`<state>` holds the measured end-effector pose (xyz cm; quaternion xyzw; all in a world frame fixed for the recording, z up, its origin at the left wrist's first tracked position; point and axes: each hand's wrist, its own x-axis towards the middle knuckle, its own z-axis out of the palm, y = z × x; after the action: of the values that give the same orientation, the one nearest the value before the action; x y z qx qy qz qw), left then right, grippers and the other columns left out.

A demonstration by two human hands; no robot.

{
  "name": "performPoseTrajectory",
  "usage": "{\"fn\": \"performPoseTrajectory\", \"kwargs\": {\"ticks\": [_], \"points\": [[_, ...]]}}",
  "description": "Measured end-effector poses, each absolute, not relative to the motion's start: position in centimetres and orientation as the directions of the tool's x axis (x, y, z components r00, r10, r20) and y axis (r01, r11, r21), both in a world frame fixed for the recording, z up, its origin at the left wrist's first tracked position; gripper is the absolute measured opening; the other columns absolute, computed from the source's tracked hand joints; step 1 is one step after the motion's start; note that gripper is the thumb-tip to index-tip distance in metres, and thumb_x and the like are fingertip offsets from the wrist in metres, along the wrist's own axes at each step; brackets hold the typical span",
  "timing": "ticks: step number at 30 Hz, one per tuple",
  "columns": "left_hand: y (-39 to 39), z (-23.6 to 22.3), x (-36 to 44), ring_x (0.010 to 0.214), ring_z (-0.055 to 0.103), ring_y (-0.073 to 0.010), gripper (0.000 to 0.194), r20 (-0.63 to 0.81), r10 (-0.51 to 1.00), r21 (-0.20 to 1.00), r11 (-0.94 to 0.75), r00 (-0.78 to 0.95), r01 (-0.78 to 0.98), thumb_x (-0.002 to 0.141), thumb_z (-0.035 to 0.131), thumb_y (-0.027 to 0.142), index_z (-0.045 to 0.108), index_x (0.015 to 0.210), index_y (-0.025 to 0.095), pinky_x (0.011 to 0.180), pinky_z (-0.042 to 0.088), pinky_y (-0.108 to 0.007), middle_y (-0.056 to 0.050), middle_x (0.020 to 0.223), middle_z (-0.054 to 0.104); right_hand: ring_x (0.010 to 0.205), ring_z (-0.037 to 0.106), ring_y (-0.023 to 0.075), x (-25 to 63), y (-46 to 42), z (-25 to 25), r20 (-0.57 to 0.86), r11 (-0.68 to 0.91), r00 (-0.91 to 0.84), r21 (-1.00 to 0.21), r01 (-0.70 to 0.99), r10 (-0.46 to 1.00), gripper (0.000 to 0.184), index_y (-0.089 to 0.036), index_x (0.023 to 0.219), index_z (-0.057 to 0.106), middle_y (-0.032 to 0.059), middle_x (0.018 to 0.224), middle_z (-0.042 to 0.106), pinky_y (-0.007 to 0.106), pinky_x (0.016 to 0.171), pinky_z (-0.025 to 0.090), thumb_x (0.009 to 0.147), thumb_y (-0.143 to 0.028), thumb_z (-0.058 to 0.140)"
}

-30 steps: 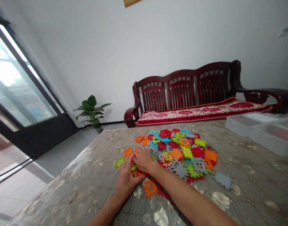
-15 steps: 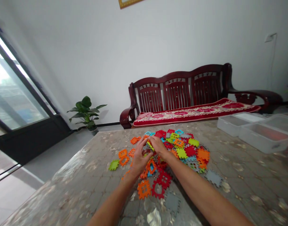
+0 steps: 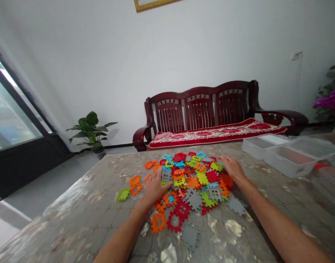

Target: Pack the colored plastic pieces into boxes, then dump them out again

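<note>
Interlocking plastic puzzle tiles with notched edges lie in a loose heap mid-table, in red, orange, lime, grey and blue. At the heap's left side my left hand (image 3: 154, 188) is curled, thumb and fingers about a grey tile with window holes (image 3: 166, 176); lime shows just under it. My right hand (image 3: 234, 168) is apart from it at the heap's right edge, fingers stretched out and nothing seen in them. Nearest to this hand are an orange tile (image 3: 226, 179) and a lime tile (image 3: 216, 166).
Clear plastic boxes (image 3: 289, 166) stand on the table's right side. A few tiles lie apart at the left, among them a lime one (image 3: 123, 194). Beyond the table are a wooden bench (image 3: 200, 109) and a potted plant (image 3: 92, 128).
My hands were together over the heap on a small lime piece. The right hand has moved away to the right and opened; the left stays left with the grey tile. The view has turned slightly right.
</note>
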<state>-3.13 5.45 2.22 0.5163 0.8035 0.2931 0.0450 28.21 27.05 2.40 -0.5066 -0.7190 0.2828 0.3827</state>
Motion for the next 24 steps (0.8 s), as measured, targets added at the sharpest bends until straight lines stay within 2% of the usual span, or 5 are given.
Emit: {"fn": "performPoseTrajectory", "kwargs": {"ticks": [4,11,19,22,24], "points": [[7.1,2.7,-1.3,0.137,0.052,-0.0386,0.084,0.239,0.847,0.515,0.304,-0.474,0.802,0.076,0.076,0.034,0.046,0.153,0.018,0.117,0.036,-0.049,-0.017,0.146,0.059,0.116,0.067,0.0293,30.4,27.5,-0.3,0.234,0.243,-0.093,-0.774,0.585,0.968,0.052,-0.017,0.111,0.078,0.0133,0.119,0.077,0.038,0.102,0.047,0.092,-0.04,0.035],[9.7,2.7,2.0,0.132,0.059,-0.0304,0.06,0.295,0.862,0.622,0.154,-0.412,0.768,0.081,0.064,0.016,0.059,0.141,0.02,0.116,0.042,-0.043,-0.013,0.138,0.065,0.112,0.068,0.0277,30.2,27.7,-1.6,0.253,0.267,-0.113,-0.734,0.624,0.961,0.047,-0.022,0.103,0.08,0.0095,0.116,0.079,0.036,0.1,0.047,0.091,-0.041,0.039],[13.2,3.2,3.8,0.123,0.067,-0.0222,0.046,0.359,0.898,0.7,-0.079,-0.254,0.71,0.097,0.053,0.027,0.059,0.143,0.022,0.106,0.053,-0.036,-0.01,0.139,0.068,0.113,0.068,0.0275,30.4,27.6,-1.7,0.258,0.272,-0.116,-0.733,0.623,0.959,0.05,-0.021,0.104,0.08,0.0102,0.117,0.078,0.034,0.1,0.047,0.092,-0.042,0.037],[13.9,4.2,-0.3,0.127,0.065,-0.0236,0.045,0.336,0.896,0.663,-0.005,-0.291,0.749,0.099,0.049,0.027,0.059,0.142,0.021,0.11,0.05,-0.039,-0.011,0.138,0.068,0.113,0.068,0.0275,30.5,27.7,-1.8,0.245,0.25,-0.096,-0.744,0.619,0.965,0.051,-0.021,0.105,0.08,0.01,0.117,0.078,0.034,0.1,0.047,0.091,-0.043,0.036],[13.9,4.8,-4.2,0.139,0.054,-0.0281,0.054,0.294,0.897,0.594,0.098,-0.329,0.798,0.092,0.061,0.03,0.056,0.145,0.022,0.12,0.04,-0.045,-0.011,0.148,0.061,0.112,0.068,0.0276,30.5,27.8,-1.8,0.249,0.249,-0.088,-0.75,0.613,0.965,0.051,-0.022,0.104,0.08,0.0098,0.117,0.078,0.035,0.1,0.047,0.091,-0.044,0.036]]}}
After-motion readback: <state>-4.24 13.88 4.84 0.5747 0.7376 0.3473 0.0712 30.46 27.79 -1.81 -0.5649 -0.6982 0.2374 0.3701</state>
